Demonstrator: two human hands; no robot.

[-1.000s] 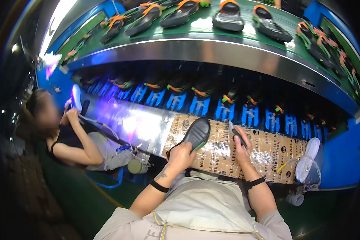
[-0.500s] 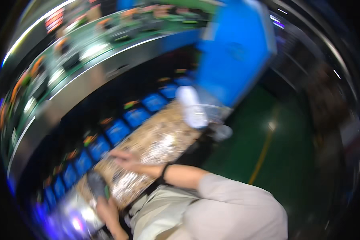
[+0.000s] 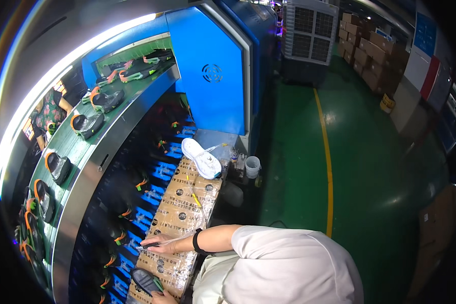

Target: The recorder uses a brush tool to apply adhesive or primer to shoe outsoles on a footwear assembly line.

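Note:
My left hand, partly cut off at the lower edge, grips a dark shoe with green trim by one end. The shoe is low over a cardboard-covered bench. Further up the bench, my right hand is closed around a small black-handled tool with a pale tip; its kind is too small to tell. A black band circles my right wrist. A thin yellow tool lies on the cardboard. At the bench's far end rests a white sole-shaped tray with a brush across it.
Left of the bench runs a row of blue holders, then a green conveyor carrying several shoes. A blue machine stands beyond. A white bucket is off the far right corner. Another person stands across the conveyor.
The view has swung and sharpened from a blur, showing more floor at right. My left hand still holds the shoe, now lower in the picture; the right hand also appears lower.

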